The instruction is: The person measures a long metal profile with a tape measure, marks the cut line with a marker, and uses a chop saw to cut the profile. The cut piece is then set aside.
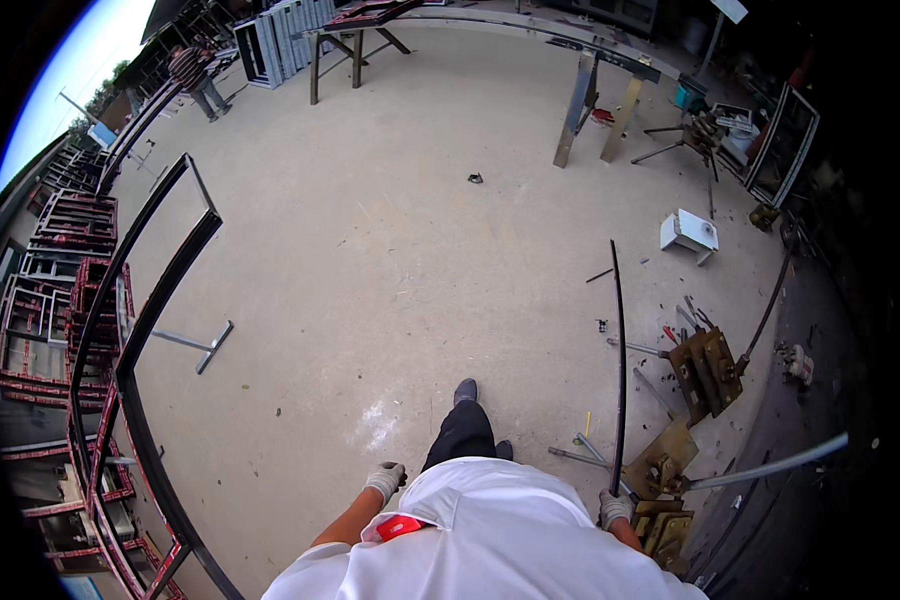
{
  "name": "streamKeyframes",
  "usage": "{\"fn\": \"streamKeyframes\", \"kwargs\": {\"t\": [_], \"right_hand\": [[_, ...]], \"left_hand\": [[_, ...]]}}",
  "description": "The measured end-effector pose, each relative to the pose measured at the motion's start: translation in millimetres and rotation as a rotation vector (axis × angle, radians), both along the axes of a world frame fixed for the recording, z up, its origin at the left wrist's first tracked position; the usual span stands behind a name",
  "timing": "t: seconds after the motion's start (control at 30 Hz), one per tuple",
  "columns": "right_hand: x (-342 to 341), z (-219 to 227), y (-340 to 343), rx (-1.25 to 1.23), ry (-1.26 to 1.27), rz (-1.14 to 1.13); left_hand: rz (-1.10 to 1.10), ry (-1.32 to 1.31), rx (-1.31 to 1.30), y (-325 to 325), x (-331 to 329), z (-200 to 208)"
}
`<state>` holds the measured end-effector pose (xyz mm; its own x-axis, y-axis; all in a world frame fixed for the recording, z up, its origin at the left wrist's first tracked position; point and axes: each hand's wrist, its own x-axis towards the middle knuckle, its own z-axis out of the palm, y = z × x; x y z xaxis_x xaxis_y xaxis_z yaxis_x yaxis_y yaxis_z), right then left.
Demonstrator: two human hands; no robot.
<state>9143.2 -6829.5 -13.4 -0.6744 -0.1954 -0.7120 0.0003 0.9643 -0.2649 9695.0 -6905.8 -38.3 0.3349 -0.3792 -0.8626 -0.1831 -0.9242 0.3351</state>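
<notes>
My right hand (615, 508), in a pale work glove, is wrapped round the near end of a long thin black metal bar (620, 370). The bar points forward, away from me, on my right side. My left hand (385, 480), in a pale glove with dark fingertips, hangs beside my white shirt (490, 520), its fingers curled in, and I see nothing in it. One dark shoe (466, 391) is out in front on the concrete floor (370, 250); the other stays close under me.
Brown metal bending tools (705, 370) on pipe legs stand at right, near the bar. A white stool (690, 232) lies beyond them. Large dark frames (135, 350) line the left. Trestles (595, 105) stand ahead. A person (195, 80) is far left.
</notes>
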Motion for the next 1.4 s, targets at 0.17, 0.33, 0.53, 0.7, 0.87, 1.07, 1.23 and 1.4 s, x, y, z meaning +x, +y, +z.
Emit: {"fn": "streamKeyframes", "kwargs": {"t": [0.17,0.33,0.53,0.7,0.87,1.07,1.23,1.4], "right_hand": [[-6.4,1.6,-97.4,0.038,-0.039,0.03],[8.6,-20.4,-156.0,0.07,0.168,0.166],[19.5,10.2,-259.3,0.052,0.161,0.064],[-6.2,5.1,-338.8,0.052,0.099,-0.021],[-94.7,-9.1,-449.4,0.043,0.088,-0.105],[-223.8,7.1,-560.5,-0.022,0.128,-0.244],[-302.9,9.9,-611.6,0.027,0.085,-0.307],[-332.1,-0.7,-649.1,0.029,0.113,-0.46]], "left_hand": [[-0.134,0.092,-0.045,-153.7,-30.5,-32.9],[-0.22,0.112,-0.014,-359.9,-52.6,-41.2],[-0.467,0.03,-0.195,-634.1,-115.1,-10.1],[-0.478,0.13,-0.349,-804.7,-229.0,10.3],[-0.494,0.133,-0.268,-873.2,-354.0,-5.6],[-0.784,0.067,-0.028,-891.5,-424.2,-37.8],[-0.854,-0.023,0.009,-966.5,-503.1,-46.2],[-0.86,0.123,0.103,-1074.5,-634.0,-51.7]]}}
